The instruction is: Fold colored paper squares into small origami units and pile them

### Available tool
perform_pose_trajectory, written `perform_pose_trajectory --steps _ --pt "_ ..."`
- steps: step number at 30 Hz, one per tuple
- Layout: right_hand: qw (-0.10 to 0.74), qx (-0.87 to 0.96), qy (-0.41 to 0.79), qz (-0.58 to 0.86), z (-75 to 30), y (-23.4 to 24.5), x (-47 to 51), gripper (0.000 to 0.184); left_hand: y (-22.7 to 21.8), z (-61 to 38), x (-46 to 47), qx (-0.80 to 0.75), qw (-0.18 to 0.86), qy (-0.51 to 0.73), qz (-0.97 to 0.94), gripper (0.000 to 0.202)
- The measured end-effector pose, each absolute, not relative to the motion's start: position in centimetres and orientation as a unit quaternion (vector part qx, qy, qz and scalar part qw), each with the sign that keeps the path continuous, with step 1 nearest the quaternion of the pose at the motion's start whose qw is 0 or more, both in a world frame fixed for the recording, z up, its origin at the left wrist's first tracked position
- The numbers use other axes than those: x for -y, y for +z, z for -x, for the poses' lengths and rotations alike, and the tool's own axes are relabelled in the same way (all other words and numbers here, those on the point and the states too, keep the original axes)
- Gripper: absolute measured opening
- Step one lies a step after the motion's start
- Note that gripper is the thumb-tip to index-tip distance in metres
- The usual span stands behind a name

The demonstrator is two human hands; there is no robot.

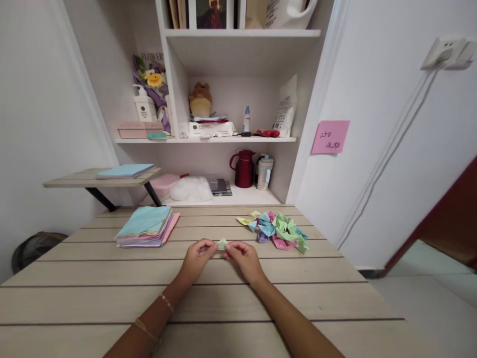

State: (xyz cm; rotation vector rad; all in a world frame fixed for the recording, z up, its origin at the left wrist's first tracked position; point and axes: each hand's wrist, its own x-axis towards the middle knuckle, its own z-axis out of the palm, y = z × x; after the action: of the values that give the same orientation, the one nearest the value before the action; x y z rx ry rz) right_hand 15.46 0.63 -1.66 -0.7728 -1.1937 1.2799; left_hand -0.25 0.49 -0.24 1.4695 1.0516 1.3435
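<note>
Between my two hands is a small piece of folded light green paper (pixel 222 244), pinched at both sides above the wooden table (pixel 223 308). My left hand (pixel 198 256) grips its left end with thumb and fingertips. The right end is between the thumb and fingers of my right hand (pixel 244 257). To the right lies a pile of folded paper pieces (pixel 276 228) in green, blue, pink, yellow and purple, some shaped like little boats. A stack of coloured paper sheets (pixel 147 226), light blue on top, sits to the left.
A raised wooden ledge (pixel 78 178) at the left carries more blue paper sheets (pixel 124 171). Behind the table, white shelves (pixel 231 140) hold a red jug (pixel 244 169), a tumbler (pixel 265 172) and a plush toy (pixel 200 99). A pink note (pixel 330 137) is on the right wall.
</note>
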Motion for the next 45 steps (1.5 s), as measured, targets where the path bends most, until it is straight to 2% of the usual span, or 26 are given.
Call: perform_pose_trajectory --steps 3,7,13,23,28,31,38,45 --pt "0.586 0.502 0.550 0.318 -15.4 -1.7 -0.7 0.029 -0.1 0.0 -0.4 -0.421 0.444 0.553 -0.566 0.018" --pt "0.596 0.490 0.560 0.302 -15.3 -2.1 -0.9 0.044 0.0 -0.2 -0.3 -0.421 0.460 0.544 -0.561 0.030" --pt "0.565 0.510 0.574 0.302 -15.3 -2.6 -1.1 0.030 -0.2 0.0 -0.2 -0.432 0.477 0.492 -0.586 0.024" --pt "0.537 0.522 0.571 0.336 -15.5 -2.8 -1.2 0.032 0.0 -0.1 0.0 -0.440 0.471 0.479 -0.596 0.020" --pt "0.515 0.557 0.544 0.359 -16.1 -2.0 -0.9 0.029 -0.2 -0.2 -0.1 -0.428 0.486 0.508 -0.568 0.031" --pt "0.500 0.568 0.553 0.350 -16.1 -1.7 -0.6 0.029 -0.2 0.0 -0.2 -0.434 0.495 0.496 -0.566 0.028" --pt "0.530 0.481 0.639 0.281 -15.5 -1.5 -0.2 0.042 -0.2 0.2 -0.4 -0.448 0.543 0.533 -0.469 0.026" --pt "0.534 0.464 0.648 0.282 -15.1 -1.8 -0.4 0.027 -0.3 -0.4 -0.1 -0.427 0.583 0.542 -0.429 0.031"
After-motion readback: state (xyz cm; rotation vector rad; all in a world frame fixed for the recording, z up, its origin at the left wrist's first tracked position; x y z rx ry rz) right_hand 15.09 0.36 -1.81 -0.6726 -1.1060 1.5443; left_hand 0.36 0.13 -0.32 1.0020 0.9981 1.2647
